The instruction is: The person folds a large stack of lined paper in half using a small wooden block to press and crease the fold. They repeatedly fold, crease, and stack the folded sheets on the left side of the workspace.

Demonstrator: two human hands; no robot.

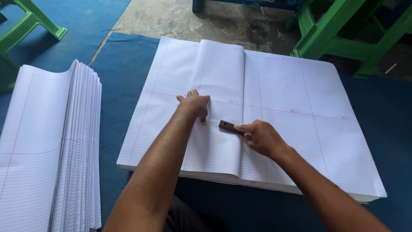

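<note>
A thick stack of large white ruled sheets (300, 99) lies on a blue mat in front of me. Its top sheet is folded over, and the folded flap (219, 81) ends at a crease near the stack's middle. My left hand (195, 104) presses flat on the flap, fingers together. My right hand (261, 136) grips a small dark brown wooden block (227, 126) and holds it against the paper close to the crease, just right of my left hand.
A second pile of folded ruled sheets (47, 141) stands at the left, its edges fanned. Green plastic stools (339, 34) stand at the far right, and another green stool (25, 25) at the far left. Bare concrete floor (193, 19) shows beyond the mat (116, 64).
</note>
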